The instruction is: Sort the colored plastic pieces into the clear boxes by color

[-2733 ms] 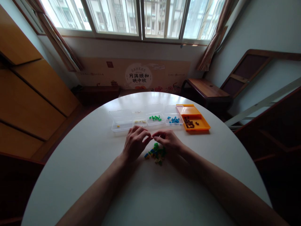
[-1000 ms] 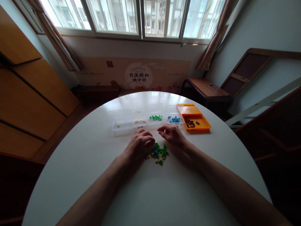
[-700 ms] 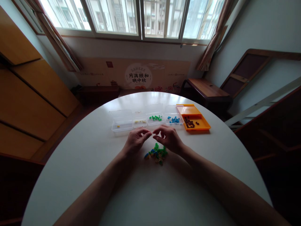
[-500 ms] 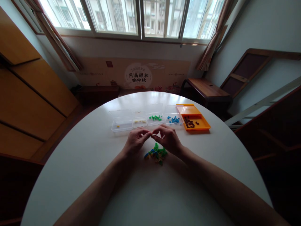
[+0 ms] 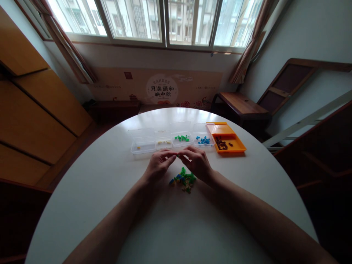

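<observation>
My left hand (image 5: 158, 167) and right hand (image 5: 197, 164) meeting fingertip to fingertip above white table (image 5: 110, 190), both pinching tiny green piece (image 5: 178, 156) between them. Pile of small bricks (image 5: 183, 179) lying just below, between my wrists. Row of clear boxes (image 5: 143, 145) sitting beyond hands, holding yellow, green, blue bits. Orange box (image 5: 228, 139) lying at row's right end, dark pieces inside.

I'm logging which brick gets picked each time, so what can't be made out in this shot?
All in the head view:
- The piece pinched between the left hand and right hand: fingertips cover it, only a green speck shows.
- Bricks in the pile: too small to tell shapes.
- Contents of the orange tray: dark and tiny.
- Near table edge: cut off by the frame.
</observation>
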The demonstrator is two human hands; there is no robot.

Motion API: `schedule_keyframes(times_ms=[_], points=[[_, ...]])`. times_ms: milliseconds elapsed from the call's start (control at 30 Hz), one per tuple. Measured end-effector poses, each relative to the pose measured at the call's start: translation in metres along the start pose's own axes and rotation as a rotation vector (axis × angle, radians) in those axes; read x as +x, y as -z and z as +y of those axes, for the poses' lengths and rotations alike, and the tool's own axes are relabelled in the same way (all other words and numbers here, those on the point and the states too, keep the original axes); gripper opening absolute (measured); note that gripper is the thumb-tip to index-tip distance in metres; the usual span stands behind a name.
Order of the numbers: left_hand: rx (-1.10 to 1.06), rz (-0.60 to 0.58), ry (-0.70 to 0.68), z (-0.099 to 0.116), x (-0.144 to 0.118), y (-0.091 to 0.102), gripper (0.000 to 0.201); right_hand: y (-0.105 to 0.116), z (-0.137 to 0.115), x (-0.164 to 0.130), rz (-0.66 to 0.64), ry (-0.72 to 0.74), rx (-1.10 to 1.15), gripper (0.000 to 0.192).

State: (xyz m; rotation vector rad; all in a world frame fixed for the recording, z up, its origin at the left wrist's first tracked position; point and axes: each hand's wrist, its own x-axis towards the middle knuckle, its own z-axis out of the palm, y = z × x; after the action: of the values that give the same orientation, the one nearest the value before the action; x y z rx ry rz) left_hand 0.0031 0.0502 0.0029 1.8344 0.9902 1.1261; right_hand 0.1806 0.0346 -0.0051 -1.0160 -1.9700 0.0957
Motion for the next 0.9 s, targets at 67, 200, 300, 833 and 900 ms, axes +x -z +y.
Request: schedule_keyframes(times_ms=[67, 200, 300, 833, 900], points=[[-0.039, -0.009, 0.01, -0.001, 0.0, -0.001, 0.018, 0.001, 0.0, 0.0, -0.008, 0.04, -0.03, 0.018], [-0.114, -0.038, 0.051, 0.001, 0.001, -0.001, 0.018, 0.003, -0.002, 0.002, 0.01, 0.108, -0.109, 0.023], [-0.172, -0.063, 0.086, 0.004, 0.001, 0.0, 0.021, 0.003, -0.002, 0.002, 0.029, 0.136, -0.162, 0.023], [0.371, -0.113, -0.198, -0.007, -0.004, 0.016, 0.012, 0.009, 0.045, 0.039, 0.043, -0.204, -0.078, 0.01], [0.364, -0.15, -0.212, -0.007, -0.004, 0.018, 0.012, 0.007, 0.052, 0.044, 0.033, -0.225, -0.081, 0.011]])
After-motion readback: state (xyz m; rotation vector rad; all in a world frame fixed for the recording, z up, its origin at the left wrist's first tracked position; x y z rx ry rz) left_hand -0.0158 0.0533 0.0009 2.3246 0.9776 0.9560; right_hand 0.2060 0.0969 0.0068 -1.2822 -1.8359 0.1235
